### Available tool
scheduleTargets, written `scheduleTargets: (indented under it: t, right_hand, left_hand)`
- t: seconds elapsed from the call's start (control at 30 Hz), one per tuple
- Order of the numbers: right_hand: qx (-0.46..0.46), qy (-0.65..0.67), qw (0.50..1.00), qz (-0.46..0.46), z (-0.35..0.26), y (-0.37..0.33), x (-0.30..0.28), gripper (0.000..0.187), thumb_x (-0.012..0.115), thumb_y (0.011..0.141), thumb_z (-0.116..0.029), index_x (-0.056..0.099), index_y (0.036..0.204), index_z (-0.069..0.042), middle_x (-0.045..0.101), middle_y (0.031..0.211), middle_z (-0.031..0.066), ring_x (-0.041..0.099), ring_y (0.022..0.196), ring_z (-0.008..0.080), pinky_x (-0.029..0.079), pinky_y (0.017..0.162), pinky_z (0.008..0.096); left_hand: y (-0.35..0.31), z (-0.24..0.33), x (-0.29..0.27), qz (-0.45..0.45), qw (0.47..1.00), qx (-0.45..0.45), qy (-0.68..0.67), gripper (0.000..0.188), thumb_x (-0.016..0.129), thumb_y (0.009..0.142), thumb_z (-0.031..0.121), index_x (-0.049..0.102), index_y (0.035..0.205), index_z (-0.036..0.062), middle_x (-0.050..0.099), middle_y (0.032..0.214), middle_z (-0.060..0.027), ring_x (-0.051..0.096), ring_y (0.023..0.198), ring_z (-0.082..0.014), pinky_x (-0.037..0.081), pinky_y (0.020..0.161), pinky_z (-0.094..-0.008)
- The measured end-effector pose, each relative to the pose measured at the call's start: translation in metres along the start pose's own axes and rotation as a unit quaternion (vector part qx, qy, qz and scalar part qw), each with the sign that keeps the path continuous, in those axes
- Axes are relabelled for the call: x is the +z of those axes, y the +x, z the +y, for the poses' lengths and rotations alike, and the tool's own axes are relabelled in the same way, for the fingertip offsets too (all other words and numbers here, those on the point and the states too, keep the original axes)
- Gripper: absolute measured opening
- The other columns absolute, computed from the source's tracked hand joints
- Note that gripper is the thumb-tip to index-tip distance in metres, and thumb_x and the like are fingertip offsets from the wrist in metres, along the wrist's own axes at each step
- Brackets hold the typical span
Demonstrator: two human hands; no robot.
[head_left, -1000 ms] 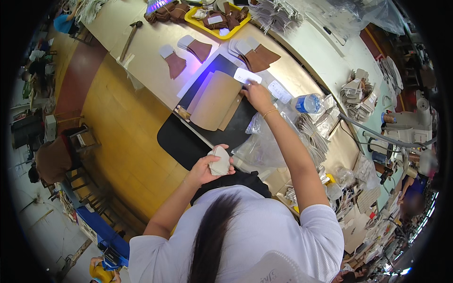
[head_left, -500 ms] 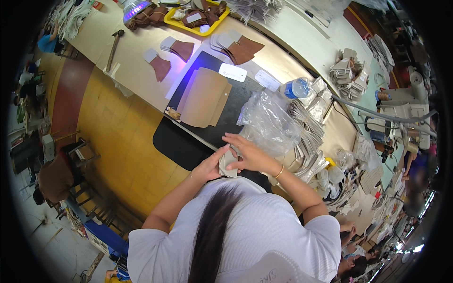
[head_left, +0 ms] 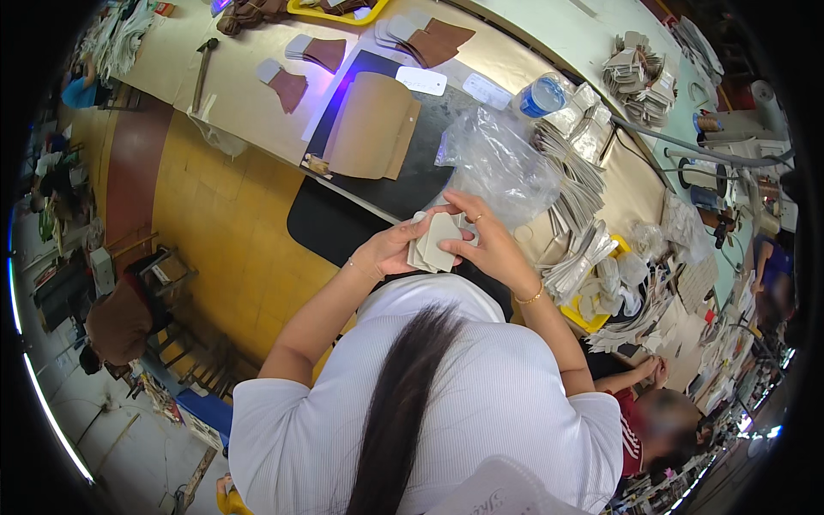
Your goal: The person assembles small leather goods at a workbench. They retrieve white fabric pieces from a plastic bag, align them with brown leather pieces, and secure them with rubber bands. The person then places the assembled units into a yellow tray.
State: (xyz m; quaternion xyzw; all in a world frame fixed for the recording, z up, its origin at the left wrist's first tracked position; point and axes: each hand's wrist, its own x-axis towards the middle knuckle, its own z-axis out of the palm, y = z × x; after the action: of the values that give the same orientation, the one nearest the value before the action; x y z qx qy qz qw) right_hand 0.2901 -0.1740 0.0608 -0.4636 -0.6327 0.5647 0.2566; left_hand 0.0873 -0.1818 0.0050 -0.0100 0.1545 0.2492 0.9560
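Just off the table's near edge, a small stack of off-white flat cut pieces [head_left: 441,232] is held between my two hands, slightly fanned out. My left hand [head_left: 388,248] grips the stack from its left side, fingers partly hidden underneath. Around the right side curls my right hand [head_left: 496,247], its thumb on the top piece and its index finger at the far edge. Beyond them on the table are a tan curved sheet [head_left: 371,124] on a black mat [head_left: 429,176] and a crumpled clear plastic bag [head_left: 498,159].
Brown pieces with pale ends [head_left: 433,43] lie farther back, near a hammer [head_left: 202,73] and a yellow tray [head_left: 343,15]. Right of the bag are a blue-labelled clear container [head_left: 541,97] and bundled pale strips [head_left: 571,184]. A co-worker in a red sleeve [head_left: 631,429] sits at lower right.
My hands and the stack have shifted up and right in the picture, and the pieces now show more fanned and face-up. The table scene has moved slightly upward; the co-worker at right shows more.
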Motion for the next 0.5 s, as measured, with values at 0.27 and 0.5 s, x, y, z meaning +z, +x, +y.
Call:
scheduleTargets:
  t: [0.27, 0.5]
  right_hand:
    - [0.075, 0.063, 0.994, 0.043, -0.001, -0.014, 0.012, 0.044, 0.074, 0.081, -0.013, 0.058, 0.12, -0.002, 0.043, 0.139, 0.013, 0.058, 0.111, 0.0225, 0.053, 0.084, 0.0297]
    - [0.002, 0.083, 0.984, 0.156, 0.023, -0.021, 0.005, 0.017, 0.069, 0.087, -0.009, 0.057, 0.097, -0.003, 0.058, 0.101, 0.0049, 0.057, 0.088, 0.0101, 0.045, 0.075, 0.0197]
  left_hand:
    - [-0.006, -0.001, 0.006, 0.042, 0.991, -0.043, -0.118, 0.07, 0.055, 0.078, 0.009, 0.031, 0.143, 0.0007, 0.048, 0.133, -0.0216, 0.054, 0.12, -0.0328, 0.043, 0.104, -0.0483]
    - [-0.009, -0.005, 0.02, 0.055, 0.998, 0.014, -0.03, 0.073, 0.055, 0.073, 0.002, 0.033, 0.142, 0.002, 0.05, 0.13, -0.0169, 0.056, 0.118, -0.031, 0.046, 0.102, -0.0456]
